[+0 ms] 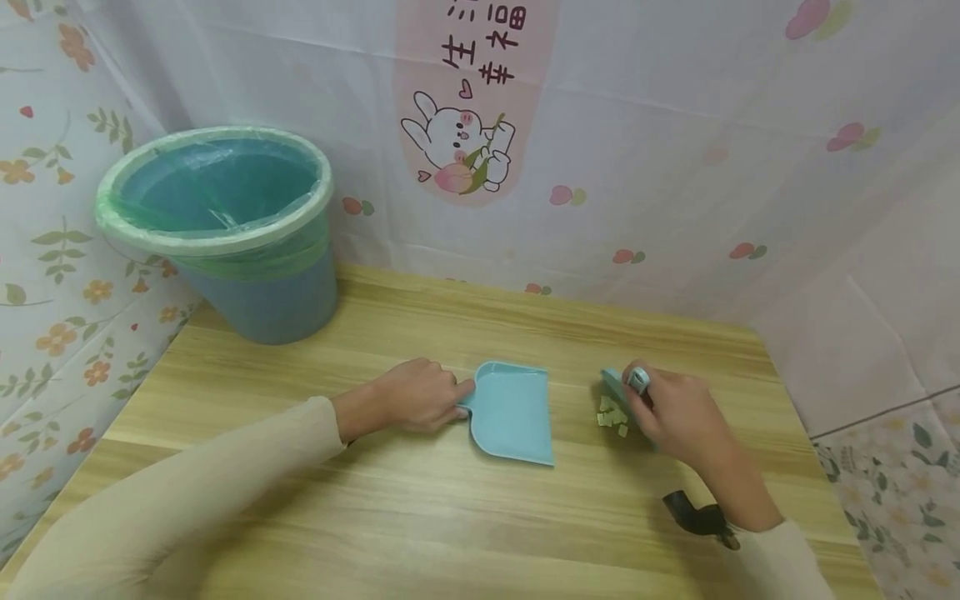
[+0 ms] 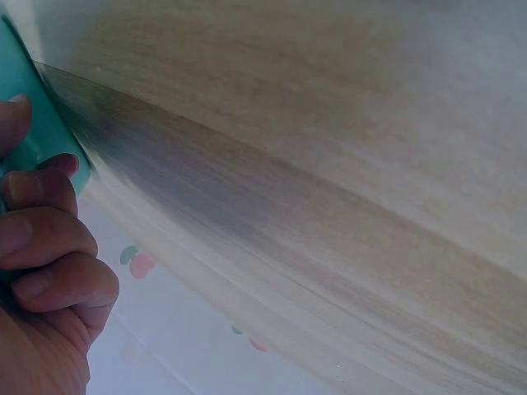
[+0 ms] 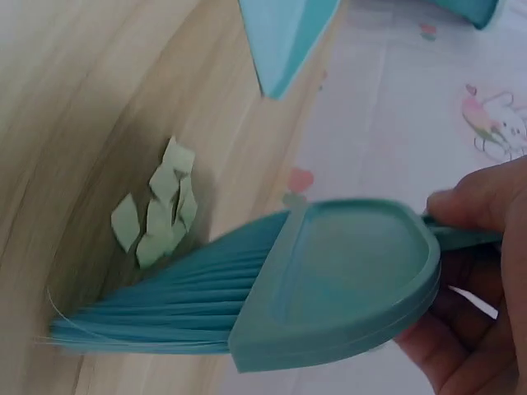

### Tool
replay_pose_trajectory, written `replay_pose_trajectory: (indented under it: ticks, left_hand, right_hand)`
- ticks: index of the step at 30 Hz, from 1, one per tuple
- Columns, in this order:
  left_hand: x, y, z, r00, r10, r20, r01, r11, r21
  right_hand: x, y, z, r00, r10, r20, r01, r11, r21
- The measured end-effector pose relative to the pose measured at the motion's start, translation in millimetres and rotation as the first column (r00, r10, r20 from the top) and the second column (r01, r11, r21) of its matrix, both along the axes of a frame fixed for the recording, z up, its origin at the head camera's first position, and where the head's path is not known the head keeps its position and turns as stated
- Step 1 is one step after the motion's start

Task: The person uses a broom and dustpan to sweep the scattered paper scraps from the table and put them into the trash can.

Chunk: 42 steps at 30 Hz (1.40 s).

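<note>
My left hand (image 1: pixel 422 395) grips the handle of a light blue dustpan (image 1: pixel 513 414), which lies on the table with its straight edge facing right. In the left wrist view, curled fingers (image 2: pixel 62 222) wrap the handle beside a strip of the teal pan (image 2: pixel 41 123). To the right, my right hand (image 1: pixel 686 414) holds a small blue hand brush (image 3: pixel 338 271) by its handle. The bristles (image 3: pixel 181 288) touch the tabletop. Several pale green paper scraps (image 3: pixel 169 206) lie in a small heap just left of the bristles, between brush and dustpan.
A blue bin (image 1: pixel 262 292) with a green-edged plastic liner stands at the table's back left. Behind the wooden table (image 1: pixel 420 517) hangs a white printed cloth (image 1: pixel 660 167). A black strap (image 1: pixel 697 515) sits at my right wrist.
</note>
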<state>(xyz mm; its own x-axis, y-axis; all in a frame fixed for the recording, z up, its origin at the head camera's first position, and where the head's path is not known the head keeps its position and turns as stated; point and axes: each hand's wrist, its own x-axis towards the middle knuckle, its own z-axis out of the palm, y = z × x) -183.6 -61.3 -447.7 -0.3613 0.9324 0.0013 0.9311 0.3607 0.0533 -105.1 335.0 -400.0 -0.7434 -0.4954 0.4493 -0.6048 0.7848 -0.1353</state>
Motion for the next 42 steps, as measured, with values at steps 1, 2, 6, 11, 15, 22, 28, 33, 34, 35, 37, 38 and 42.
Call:
replay_pose_trajectory:
  ticks: [1,2,6,11,15,22,28,33,34,35,37,38,42]
  left_hand:
    - [-0.3,0,0.0,1.0,0.001,0.0,-0.001,1.0,-0.001]
    - [-0.2,0,0.9,1.0,0.003,0.002,-0.003,1.0,-0.002]
    - [-0.3,-1,1.3,1.0,-0.001,0.006,0.001,1.0,0.006]
    - [-0.2,-1,-0.7,1.0,-0.004,0.006,0.004,1.0,0.005]
    - [0.8,-1,-1.3,1.0,0.003,0.008,-0.003,1.0,-0.008]
    - [1.4,0,-0.4,1.0,0.006,0.02,-0.006,1.0,-0.002]
    - [0.2,0,-1.5,1.0,0.006,0.018,-0.006,1.0,-0.004]
    - [0.0,2,2.2,1.0,-0.001,0.019,0.001,1.0,-0.006]
    - [-0.1,2,3.1,1.0,-0.001,0.022,0.001,1.0,-0.006]
    - [-0.5,2,4.3,1.0,0.0,0.025,0.0,1.0,-0.007]
    - [-1.3,3,5.9,1.0,-0.001,0.024,0.001,1.0,-0.009]
    - [-2.1,3,6.4,1.0,0.0,0.023,0.001,1.0,-0.013]
    - [-5.6,5,9.7,1.0,-0.004,0.013,0.004,1.0,-0.031]
  right_hand:
    - [-0.8,-2,0.3,1.0,0.02,0.007,-0.02,1.0,-0.006]
    - [-1.5,-4,1.0,0.999,0.039,0.012,-0.039,0.999,-0.01]
    - [-4.3,-12,1.4,0.995,0.101,0.02,-0.101,0.995,-0.017]
    - [-5.4,-24,1.1,0.989,0.142,0.031,-0.142,0.99,-0.011]
    - [-4.7,-32,2.9,0.99,0.136,-0.027,-0.137,0.99,-0.02]
    - [1.9,-44,8.2,0.99,0.001,-0.14,-0.012,0.997,-0.08]
    - [8.5,-57,5.4,0.991,-0.123,-0.049,0.121,0.992,-0.043]
    - [9.6,-59,1.0,0.989,-0.147,-0.006,0.147,0.988,-0.041]
    - [9.3,-59,0.5,0.99,-0.142,-0.006,0.141,0.989,-0.046]
    - [8.9,-59,0.3,0.991,-0.136,-0.003,0.136,0.99,-0.05]
    - [8.4,-59,-0.3,0.992,-0.125,0.003,0.125,0.99,-0.058]
    - [8.4,-59,-0.9,0.993,-0.12,0.007,0.12,0.991,-0.06]
    - [7.5,-61,-4.7,0.996,-0.088,0.014,0.089,0.994,-0.066]
